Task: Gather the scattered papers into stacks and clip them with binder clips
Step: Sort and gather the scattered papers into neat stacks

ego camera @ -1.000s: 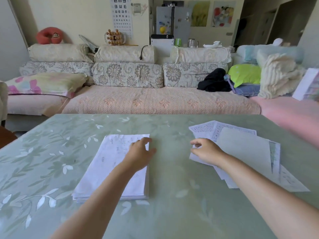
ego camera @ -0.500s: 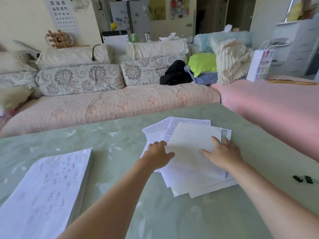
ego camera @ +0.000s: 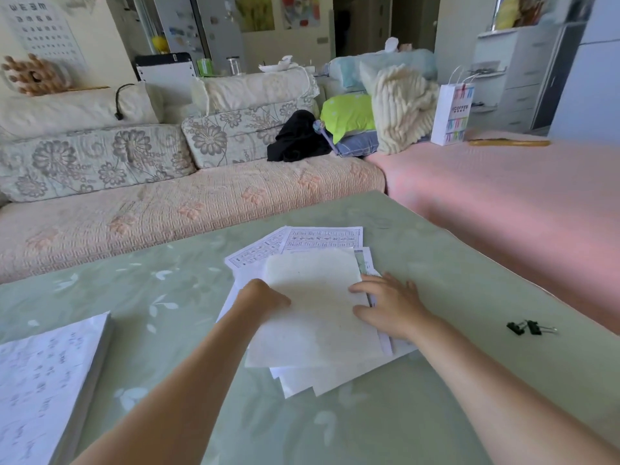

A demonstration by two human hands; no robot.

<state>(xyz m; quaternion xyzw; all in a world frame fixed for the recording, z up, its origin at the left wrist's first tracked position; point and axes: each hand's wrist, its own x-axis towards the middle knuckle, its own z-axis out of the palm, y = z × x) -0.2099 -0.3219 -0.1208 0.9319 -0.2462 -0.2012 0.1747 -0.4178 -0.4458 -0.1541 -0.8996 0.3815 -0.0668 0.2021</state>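
fingers of left hand (ego camera: pixel 263 297) curled round left edge of loose papers (ego camera: pixel 315 330), right hand (ego camera: pixel 391 308) flat with fingers spread on their right edge, pile mid green table (ego camera: pixel 436 263), binder clips (ego camera: pixel 528 327) off right, squared stack (ego camera: pixel 43 380) far left

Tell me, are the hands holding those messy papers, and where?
Nothing is lifted. The right hand presses flat on the right edge of the loose papers; the left hand curls at their left edge, grip unclear.
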